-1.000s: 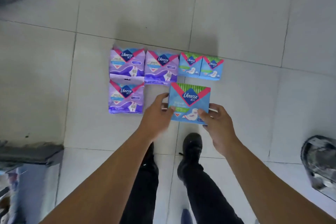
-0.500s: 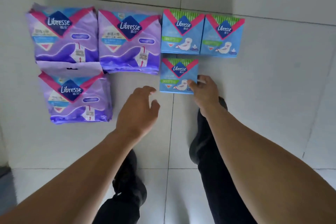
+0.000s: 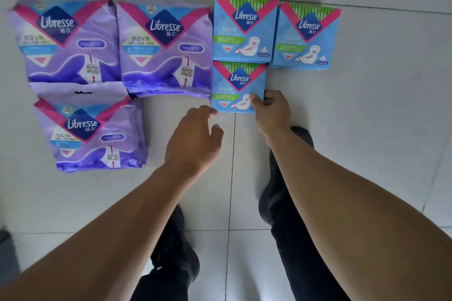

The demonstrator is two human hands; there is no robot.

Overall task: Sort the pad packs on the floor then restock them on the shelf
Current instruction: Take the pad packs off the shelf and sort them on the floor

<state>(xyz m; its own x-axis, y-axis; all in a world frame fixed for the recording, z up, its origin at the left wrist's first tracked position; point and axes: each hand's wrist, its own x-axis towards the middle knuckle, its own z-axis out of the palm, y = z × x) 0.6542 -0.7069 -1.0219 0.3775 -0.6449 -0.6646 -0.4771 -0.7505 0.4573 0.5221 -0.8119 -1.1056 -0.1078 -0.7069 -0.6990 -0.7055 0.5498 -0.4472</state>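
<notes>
— Blue, that small square plastic pad pack (image 3: 238, 87) by the feet. Who has it?

— The right hand (image 3: 272, 112) pinches its near right corner. It lies flat on the pale tiled floor (image 3: 379, 117), its top edge touching another small blue pad pack (image 3: 244, 28). A third blue pad pack (image 3: 307, 36) sits just beside that one, on the right.

— And the other hand?

— The left hand (image 3: 195, 139) hangs loose above the floor, fingers relaxed, holding nothing. Its fingertips are just beside the pack's near left corner.

— What is on the left?

— Three big soft purple pad packs: a far left one (image 3: 63, 39), a middle one (image 3: 165, 49) touching the blue packs, and a near one (image 3: 90, 133).

— Any room?

— Bare tiles on the right and near side. Two black shoes, left (image 3: 175, 252) and right (image 3: 276, 200), stand close behind the hands.
</notes>
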